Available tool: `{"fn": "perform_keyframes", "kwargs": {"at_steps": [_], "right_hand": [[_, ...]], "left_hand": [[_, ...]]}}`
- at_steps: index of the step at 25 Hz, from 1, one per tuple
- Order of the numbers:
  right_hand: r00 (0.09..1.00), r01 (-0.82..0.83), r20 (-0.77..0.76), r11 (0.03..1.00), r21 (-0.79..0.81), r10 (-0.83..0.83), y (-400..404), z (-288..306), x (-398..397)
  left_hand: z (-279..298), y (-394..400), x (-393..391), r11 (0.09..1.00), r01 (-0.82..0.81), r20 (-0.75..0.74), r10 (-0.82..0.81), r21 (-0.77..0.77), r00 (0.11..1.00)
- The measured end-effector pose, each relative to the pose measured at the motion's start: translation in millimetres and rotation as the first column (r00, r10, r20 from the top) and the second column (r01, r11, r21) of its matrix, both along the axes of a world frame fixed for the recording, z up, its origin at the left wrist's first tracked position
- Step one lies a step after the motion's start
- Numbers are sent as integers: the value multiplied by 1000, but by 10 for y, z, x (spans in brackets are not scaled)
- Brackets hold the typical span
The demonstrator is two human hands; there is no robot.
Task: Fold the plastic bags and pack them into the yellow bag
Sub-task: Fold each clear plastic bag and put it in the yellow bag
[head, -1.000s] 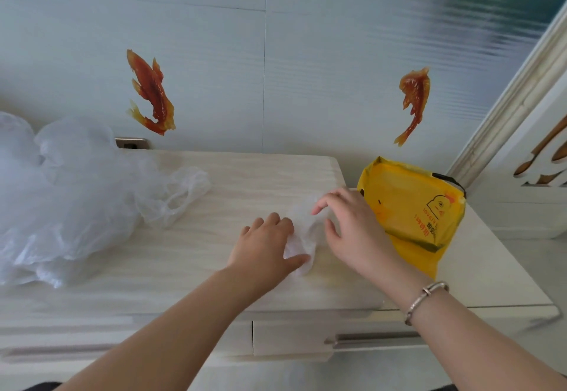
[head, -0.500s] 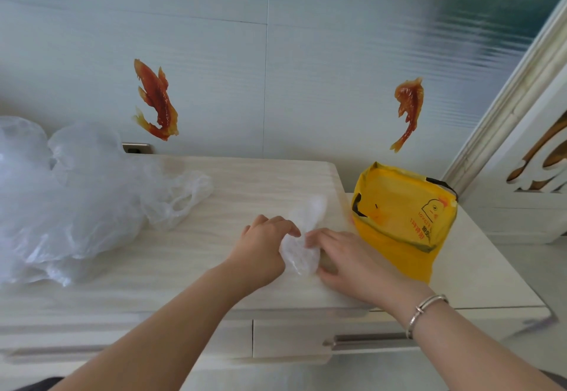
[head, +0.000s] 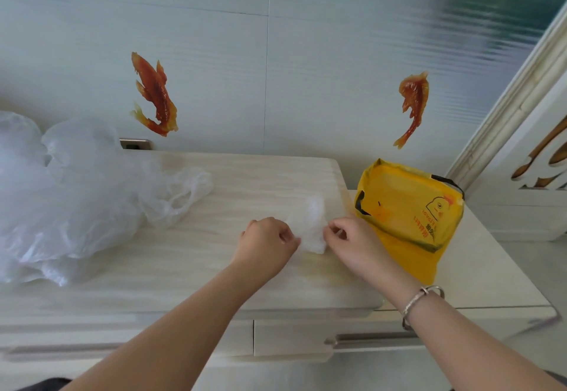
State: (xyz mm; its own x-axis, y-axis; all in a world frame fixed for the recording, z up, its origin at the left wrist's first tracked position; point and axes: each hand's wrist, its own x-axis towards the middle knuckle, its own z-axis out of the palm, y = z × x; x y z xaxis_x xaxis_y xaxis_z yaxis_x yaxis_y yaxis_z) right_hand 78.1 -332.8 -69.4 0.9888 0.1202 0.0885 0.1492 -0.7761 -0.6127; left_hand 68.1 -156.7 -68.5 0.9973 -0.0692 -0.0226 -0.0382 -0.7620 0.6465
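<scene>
A small, partly folded clear plastic bag [head: 310, 225] lies on the pale wooden cabinet top [head: 233, 268], near its right end. My left hand [head: 267, 245] pinches the bag's left edge with curled fingers. My right hand [head: 352, 243] pinches its right edge. The yellow bag [head: 408, 216] with a duck print stands open just right of my right hand, on a lower white surface. A heap of loose clear plastic bags [head: 67, 197] covers the left part of the cabinet top.
The wall with two orange fish stickers [head: 155, 93] rises right behind the cabinet. A wall socket [head: 135, 143] sits at the cabinet's back edge. A drawer handle [head: 368, 338] shows below the front edge. White carved furniture [head: 527, 176] stands at the right.
My right hand came off the bag's top and now pinches its right edge. My left hand shifted to pinch the left edge. The small bag is stretched between both hands.
</scene>
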Motion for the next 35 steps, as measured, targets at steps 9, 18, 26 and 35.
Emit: {"fn": "perform_keyframes", "kwargs": {"at_steps": [9, 18, 26, 35], "right_hand": [[973, 56, 229, 940, -336, 23, 114, -22, 65], [918, -173, 246, 873, -456, 310, 160, -7, 10], [941, -287, 42, 856, -430, 336, 84, 71, -15], [996, -77, -32, 997, 14, 77, 93, 27, 96]], "left_hand": [[-101, -59, 116, 982, -148, -105, 136, -119, 985], [-139, -48, 174, 973, -188, -142, 169, -135, 975], [-4, 3, 109, 958, -72, 64, 93, -276, 994], [36, -48, 55, 979, -11, -43, 2, -205, 999]]}}
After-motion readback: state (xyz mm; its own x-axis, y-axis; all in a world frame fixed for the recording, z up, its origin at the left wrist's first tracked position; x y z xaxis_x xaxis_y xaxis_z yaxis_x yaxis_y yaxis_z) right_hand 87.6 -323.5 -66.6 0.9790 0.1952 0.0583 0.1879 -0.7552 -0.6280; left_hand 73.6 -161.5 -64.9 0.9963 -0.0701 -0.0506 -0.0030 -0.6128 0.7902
